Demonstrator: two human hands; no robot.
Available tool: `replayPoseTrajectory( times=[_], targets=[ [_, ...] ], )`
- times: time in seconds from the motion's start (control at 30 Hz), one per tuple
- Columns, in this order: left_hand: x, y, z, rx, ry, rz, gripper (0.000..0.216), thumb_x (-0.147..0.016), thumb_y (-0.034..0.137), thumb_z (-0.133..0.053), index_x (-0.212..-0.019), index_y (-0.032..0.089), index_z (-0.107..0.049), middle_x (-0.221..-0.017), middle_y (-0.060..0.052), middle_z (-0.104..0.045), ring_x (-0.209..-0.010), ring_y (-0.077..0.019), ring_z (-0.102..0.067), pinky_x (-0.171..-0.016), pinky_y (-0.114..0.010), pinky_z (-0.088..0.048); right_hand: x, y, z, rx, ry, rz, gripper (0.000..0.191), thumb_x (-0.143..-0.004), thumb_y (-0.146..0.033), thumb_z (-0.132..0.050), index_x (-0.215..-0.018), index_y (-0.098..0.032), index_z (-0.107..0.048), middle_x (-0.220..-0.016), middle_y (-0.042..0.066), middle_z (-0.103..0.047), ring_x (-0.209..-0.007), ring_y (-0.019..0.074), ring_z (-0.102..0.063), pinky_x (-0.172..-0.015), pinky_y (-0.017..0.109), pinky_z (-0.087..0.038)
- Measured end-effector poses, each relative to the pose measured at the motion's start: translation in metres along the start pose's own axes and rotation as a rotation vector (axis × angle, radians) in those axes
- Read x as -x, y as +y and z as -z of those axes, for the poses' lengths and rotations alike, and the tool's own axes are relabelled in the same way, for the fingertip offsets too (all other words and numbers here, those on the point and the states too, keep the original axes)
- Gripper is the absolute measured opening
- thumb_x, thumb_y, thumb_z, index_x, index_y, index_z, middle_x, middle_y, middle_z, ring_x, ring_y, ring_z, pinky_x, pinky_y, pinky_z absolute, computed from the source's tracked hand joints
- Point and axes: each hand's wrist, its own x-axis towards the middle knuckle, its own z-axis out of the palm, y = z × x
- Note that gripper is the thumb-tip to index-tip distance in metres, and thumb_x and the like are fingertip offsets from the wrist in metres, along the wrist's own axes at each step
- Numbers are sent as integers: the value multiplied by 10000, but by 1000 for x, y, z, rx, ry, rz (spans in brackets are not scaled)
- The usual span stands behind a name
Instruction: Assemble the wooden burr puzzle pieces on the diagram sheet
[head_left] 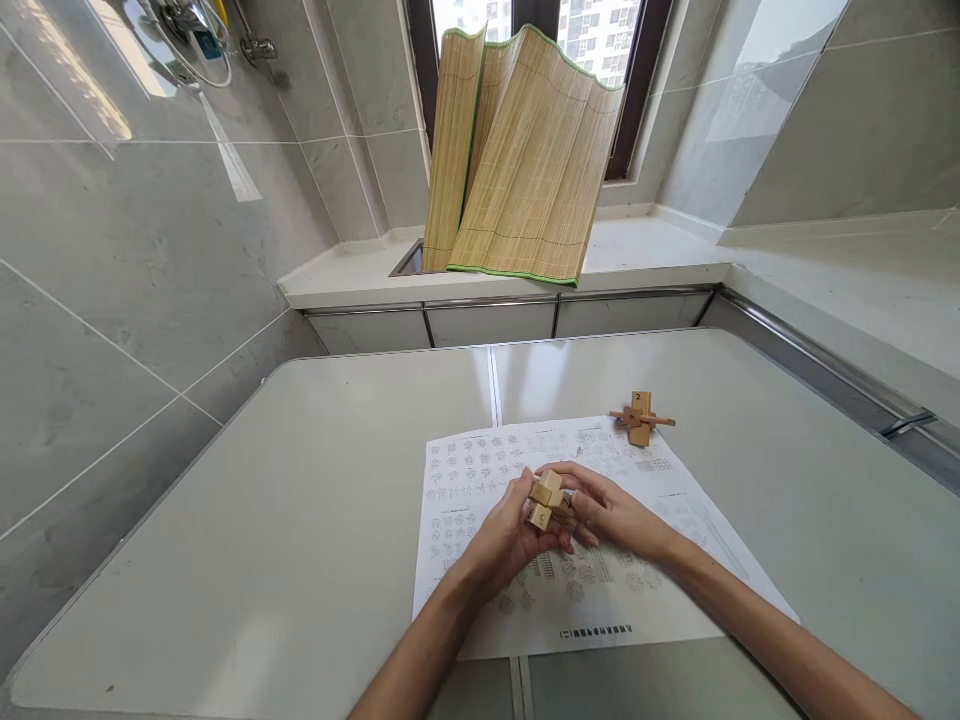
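Observation:
Both my hands meet over a printed instruction sheet (480, 470) on a pale table (300, 480). My left hand (504, 540) and my right hand (611, 512) are closed together on a small wooden block puzzle (546, 497), made of light interlocked pieces, held just above the paper. A second wooden puzzle (640, 418), cross-shaped with a thin rod through it, lies at the sheet's far right corner, well away from both hands.
A rolled-out bamboo mat (517, 150) stands against the window on a white counter (652, 255) behind the table. A sink corner (409, 262) shows beside it. Tiled walls rise on the left and right.

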Motion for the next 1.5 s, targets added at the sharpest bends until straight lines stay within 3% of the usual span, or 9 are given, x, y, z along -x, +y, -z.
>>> replayPoseTrajectory(
  times=[0.13, 0.27, 0.4, 0.7, 0.87, 1.03, 1.17, 1.33, 1.5],
  targets=[
    [1, 3, -3, -10, -24, 4, 595, -1004, 682, -509, -1079, 113, -665, -985, -181, -745, -839, -248, -693, -786, -359, -497, 1, -3, -1, 20, 62, -33, 551, -1050, -642, -472, -1403, -225, -551, -545, -58, -588, -475, 173, -575, -567, 319, -513],
    [1, 2, -3, -39, -23, 10, 590, -967, 718, -546, -1085, 143, -610, -932, -167, -753, -888, -291, -728, -767, -370, -494, -1, -3, -3, 23, 89, -18, 455, -1019, -620, -560, -1270, -241, -587, -639, -49, -644, -444, 158, -595, -477, 284, -477],
    [-1, -3, 1, -80, 22, -33, 520, -947, 688, -614, -1044, 193, -488, -872, -107, -745, -790, -249, -725, -746, -360, -500, -2, -3, -5, 15, 124, -4, 384, -1001, -605, -598, -1078, -229, -597, -704, -33, -666, -472, 150, -620, -447, 256, -445],
    [1, -10, 5, -246, 209, -112, 562, -931, 674, -650, -1155, 236, -379, -839, 4, -693, -754, -162, -657, -801, -321, -476, -1, -9, -1, 92, 209, 24, 370, -949, -577, -684, -1021, -214, -676, -1045, 58, -737, -481, 95, -552, -488, 270, -470],
    [-2, -9, 5, -242, 223, -130, 569, -928, 711, -619, -1134, 224, -409, -845, -15, -700, -784, -191, -689, -832, -367, -520, -1, -9, -2, 100, 232, 20, 352, -951, -557, -693, -1035, -215, -685, -746, -1, -691, -511, 128, -547, -528, 269, -465],
    [-2, -7, 1, -205, 268, -132, 564, -935, 705, -617, -1123, 208, -428, -972, -91, -735, -851, -231, -744, -922, -448, -554, -3, -4, 4, 131, 428, 10, 370, -933, -589, -694, -991, -224, -675, -566, -45, -592, -494, 151, -528, -528, 273, -429],
    [-1, -4, 0, -201, 322, -132, 531, -950, 666, -633, -1128, 203, -443, -1204, -172, -716, -909, -227, -749, -941, -442, -559, -6, 3, 18, 200, 630, 49, 426, -901, -646, -702, -992, -231, -657, -597, -40, -571, -531, 165, -516, -511, 268, -380],
    [-1, -3, 0, -249, 326, -144, 513, -960, 665, -614, -1106, 191, -481, -1168, -157, -713, -848, -198, -718, -841, -388, -563, -6, 9, 33, 513, 890, 155, 455, -860, -671, -734, -923, -221, -697, -694, -27, -533, -577, 154, -455, -563, 285, -394],
    [1, -2, 0, -296, 311, -146, 484, -963, 652, -610, -1065, 187, -528, -1159, -137, -698, -822, -184, -694, -809, -368, -547, -3, 12, 40, 795, 958, 190, 489, -932, -708, -610, -926, -223, -670, -642, -19, -571, -553, 173, -498, -593, 304, -425]
  ],
)
